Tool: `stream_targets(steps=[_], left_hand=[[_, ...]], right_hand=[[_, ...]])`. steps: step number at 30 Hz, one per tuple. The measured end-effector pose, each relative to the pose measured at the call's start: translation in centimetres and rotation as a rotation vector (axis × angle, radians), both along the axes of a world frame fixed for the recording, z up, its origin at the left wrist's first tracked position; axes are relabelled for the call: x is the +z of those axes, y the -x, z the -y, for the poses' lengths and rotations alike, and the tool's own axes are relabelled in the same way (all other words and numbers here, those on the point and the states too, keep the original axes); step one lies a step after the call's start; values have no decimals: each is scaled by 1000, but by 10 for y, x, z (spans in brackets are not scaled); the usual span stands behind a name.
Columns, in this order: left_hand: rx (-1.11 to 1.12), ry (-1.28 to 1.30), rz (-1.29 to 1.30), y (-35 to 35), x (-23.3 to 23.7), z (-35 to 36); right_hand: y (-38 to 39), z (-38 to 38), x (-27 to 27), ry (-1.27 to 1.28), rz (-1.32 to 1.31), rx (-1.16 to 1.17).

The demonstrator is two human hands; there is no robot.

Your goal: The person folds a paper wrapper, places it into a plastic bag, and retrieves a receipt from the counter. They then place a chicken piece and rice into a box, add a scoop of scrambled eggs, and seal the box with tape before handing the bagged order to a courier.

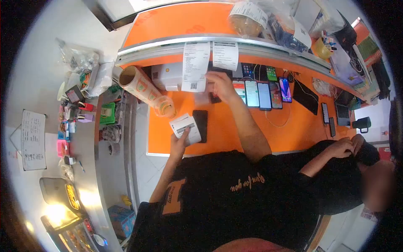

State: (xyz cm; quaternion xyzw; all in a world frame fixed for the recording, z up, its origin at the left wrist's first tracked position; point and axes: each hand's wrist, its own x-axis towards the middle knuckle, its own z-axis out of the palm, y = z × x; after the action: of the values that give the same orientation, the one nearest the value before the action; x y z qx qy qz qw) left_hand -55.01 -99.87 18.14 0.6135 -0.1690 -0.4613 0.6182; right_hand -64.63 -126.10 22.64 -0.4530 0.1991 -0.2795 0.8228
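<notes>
The long receipt (195, 63) hung in the head view from the front edge of the shelf (168, 23), its long axis running downward from the shelf. Below the shelf, the right hand (221, 86) was nearer, the receipt just left of its bent fingertips; whether they pinched it, I could not tell. Farther below the shelf, the left hand (179, 142) had its fingers closed around white papers (192, 127).

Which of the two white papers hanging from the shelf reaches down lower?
The long paper on the picture's left: its bottom edge, with a square code just above it, reaches lower than the shorter paper beside it.
</notes>
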Motion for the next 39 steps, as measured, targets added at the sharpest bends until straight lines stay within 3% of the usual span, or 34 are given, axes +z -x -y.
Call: stream_targets(steps=[12,30,36,39], left_hand=[[-28,37,64,0,-32,-10],[17,16,56,-5,-23,-28],[120,43,-16,-17,14,-28],[225,239,-142,-30,33,-30]], right_hand=[[-3,-10,-2,-134,168,15],[3,-8,-4,-138,191,-73],[5,-6,-11,-144,154,-51],[7,-11,-17,-152,93,-67]])
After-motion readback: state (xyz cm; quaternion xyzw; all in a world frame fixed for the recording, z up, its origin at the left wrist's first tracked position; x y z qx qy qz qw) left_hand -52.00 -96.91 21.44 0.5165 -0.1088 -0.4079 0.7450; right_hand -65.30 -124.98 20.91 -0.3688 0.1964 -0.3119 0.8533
